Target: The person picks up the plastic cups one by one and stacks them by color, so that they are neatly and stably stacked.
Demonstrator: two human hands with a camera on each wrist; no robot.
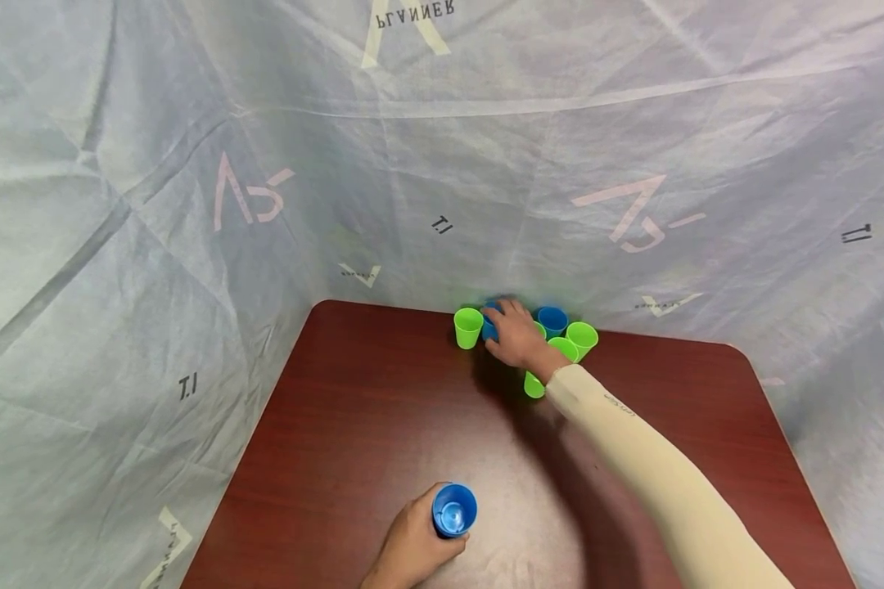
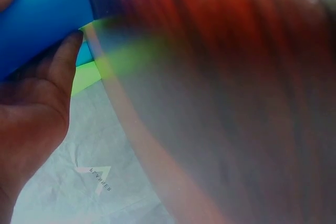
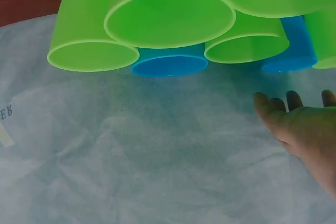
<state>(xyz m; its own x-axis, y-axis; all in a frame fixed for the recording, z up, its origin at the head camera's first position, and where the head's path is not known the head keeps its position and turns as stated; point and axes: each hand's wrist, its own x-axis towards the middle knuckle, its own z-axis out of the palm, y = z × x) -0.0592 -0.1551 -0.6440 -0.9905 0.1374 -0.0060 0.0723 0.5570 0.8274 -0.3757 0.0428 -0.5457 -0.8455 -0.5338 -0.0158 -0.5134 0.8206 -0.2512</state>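
Note:
My left hand [image 1: 416,536] grips a blue cup [image 1: 454,511] near the front of the table, its mouth facing up. The left wrist view shows the fingers and thumb of that hand around the cup's side. At the back of the table my right hand [image 1: 516,335] reaches over another blue cup [image 1: 489,321], partly covering it. In the right wrist view the fingers are extended, with a gap between them and the blue cup's rim [image 3: 291,65]. A green cup [image 1: 467,327] stands just left of that blue cup.
Right of my right hand, several green cups [image 1: 582,337] and a blue cup [image 1: 552,319] stand close together, some partly hidden by the wrist. The dark red table [image 1: 354,409] backs onto a hanging grey cloth [image 1: 412,180], which rises on the left and right too.

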